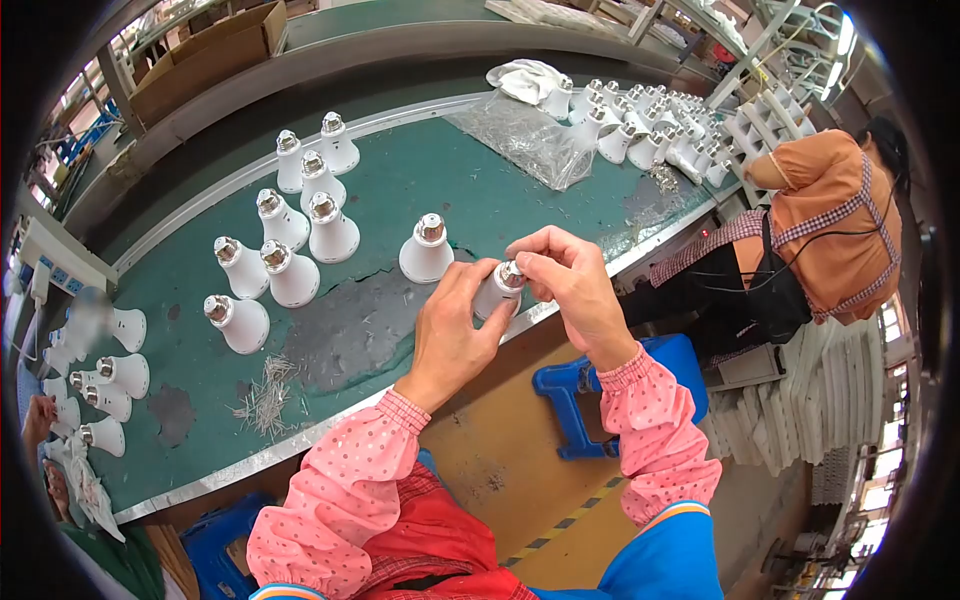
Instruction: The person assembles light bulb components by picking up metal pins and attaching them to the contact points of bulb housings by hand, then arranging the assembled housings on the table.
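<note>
Near the front edge of the green table, my left hand [460,320] is wrapped round the white body of a bulb [492,296] with a silver metal cap. The fingers of my right hand [562,275] are pinched at that cap; anything small between them is hidden. The held bulb stands upright, tilted slightly. Just behind my left hand stands another white bulb [427,252], cap up. A group of several similar bulbs [294,278] stands to the left, caps up. A pile of thin metal pins [265,400] lies on the table at the front left.
Many bulbs [615,140] and a clear plastic bag [530,140] are at the back right. More bulbs [125,373] stand at the far left by a co-worker's hand [40,418]. Another person [825,220] is at the right. A blue stool [570,400] stands below the table.
</note>
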`<state>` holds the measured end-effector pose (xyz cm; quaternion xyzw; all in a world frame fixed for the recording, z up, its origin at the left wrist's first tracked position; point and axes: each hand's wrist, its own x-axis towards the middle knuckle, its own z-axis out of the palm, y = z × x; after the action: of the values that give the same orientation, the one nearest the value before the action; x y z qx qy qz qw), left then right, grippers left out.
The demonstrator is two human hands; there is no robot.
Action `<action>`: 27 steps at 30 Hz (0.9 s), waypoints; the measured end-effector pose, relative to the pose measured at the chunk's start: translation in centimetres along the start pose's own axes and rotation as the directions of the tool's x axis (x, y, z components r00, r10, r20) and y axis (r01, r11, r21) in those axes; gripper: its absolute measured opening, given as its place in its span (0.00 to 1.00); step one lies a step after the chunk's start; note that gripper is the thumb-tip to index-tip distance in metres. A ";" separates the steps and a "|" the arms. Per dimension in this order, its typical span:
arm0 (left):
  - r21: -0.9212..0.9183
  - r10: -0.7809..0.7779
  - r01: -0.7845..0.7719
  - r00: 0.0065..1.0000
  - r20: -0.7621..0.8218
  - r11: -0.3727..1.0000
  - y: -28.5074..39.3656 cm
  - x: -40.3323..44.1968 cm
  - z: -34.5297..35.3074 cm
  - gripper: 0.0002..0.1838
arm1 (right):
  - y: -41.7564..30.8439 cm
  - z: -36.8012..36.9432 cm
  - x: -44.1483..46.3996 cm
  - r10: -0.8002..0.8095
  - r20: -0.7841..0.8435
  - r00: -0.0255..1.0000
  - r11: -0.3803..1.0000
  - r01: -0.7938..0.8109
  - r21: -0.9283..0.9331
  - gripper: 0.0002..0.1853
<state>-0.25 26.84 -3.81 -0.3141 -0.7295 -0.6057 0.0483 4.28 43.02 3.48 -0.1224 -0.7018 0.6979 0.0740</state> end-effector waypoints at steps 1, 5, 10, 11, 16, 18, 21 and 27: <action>0.003 0.001 -0.001 1.000 0.001 1.000 0.0 0.0 0.0 0.24 | -0.1 -0.1 0.2 0.016 0.010 1.000 1.000 -0.016 -0.001 0.08; -0.002 -0.008 0.008 1.000 0.003 1.000 -0.1 0.0 0.1 0.24 | -0.5 -0.7 0.9 0.057 0.069 0.996 0.998 -0.055 -0.028 0.08; 0.004 0.001 -0.001 1.000 0.008 1.000 0.0 0.1 -0.1 0.24 | -1.0 -1.0 1.1 0.101 0.129 0.986 0.995 -0.097 -0.035 0.08; 0.004 -0.001 0.001 1.000 0.007 1.000 0.0 0.1 0.0 0.24 | -1.0 -1.1 1.2 0.109 0.146 0.983 0.994 -0.105 -0.036 0.08; 0.029 0.019 -0.018 1.000 -0.005 0.999 -0.5 -0.1 0.2 0.24 | -1.5 -1.8 2.1 0.155 0.253 0.955 0.987 -0.142 -0.069 0.07; 0.032 -0.002 0.002 1.000 0.002 1.000 -0.3 0.0 0.1 0.24 | -1.5 -2.2 2.2 0.191 0.278 0.942 0.980 -0.198 -0.003 0.07; 0.018 0.004 -0.004 1.000 0.002 1.000 -0.3 -0.1 0.0 0.24 | -1.4 -2.5 2.3 0.221 0.296 0.929 0.970 -0.241 0.032 0.07; 0.015 -0.003 0.003 1.000 0.019 1.000 -0.3 -0.2 -0.1 0.25 | -1.7 -2.0 2.2 0.225 0.230 0.947 0.972 -0.234 0.016 0.06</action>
<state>-0.26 26.67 -4.17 -0.3183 -0.7348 -0.5974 0.0426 2.58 45.55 5.01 -0.1212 -0.6713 0.7262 -0.0855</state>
